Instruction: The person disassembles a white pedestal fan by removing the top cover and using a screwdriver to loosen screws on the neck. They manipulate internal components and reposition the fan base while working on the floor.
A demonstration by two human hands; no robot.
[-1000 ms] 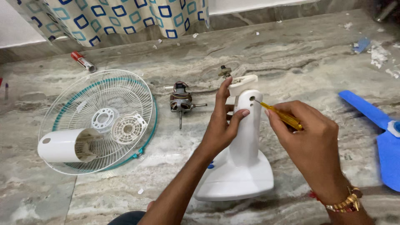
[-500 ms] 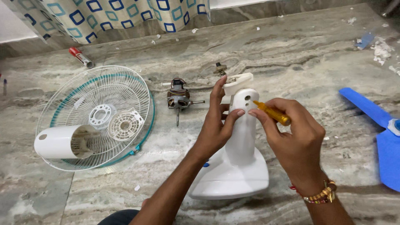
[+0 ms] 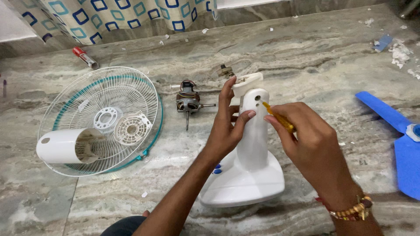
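A white table-fan stand point(image 3: 247, 175) sits upright on the marble floor point(image 3: 306, 65). My left hand point(image 3: 227, 126) grips its neck just under the white top bracket point(image 3: 247, 82), thumb across the front. My right hand point(image 3: 306, 140) holds a small yellow-handled screwdriver point(image 3: 280, 120), whose tip points at a hole near the top of the neck. A bead bracelet point(image 3: 350, 209) circles my right wrist.
A white-and-teal fan grille point(image 3: 87, 94) lies at left with a white motor cover point(image 3: 65, 146) and a round vented cap point(image 3: 131, 128) on it. The bare motor point(image 3: 187, 101) lies behind the stand. Blue fan blades point(image 3: 400, 140) lie at right. A red-capped tube point(image 3: 85, 57) sits near the curtain point(image 3: 113, 13).
The view has shifted slightly. Both hands stay on the stand's neck, and the screwdriver tip has moved closer to the hole near the top.
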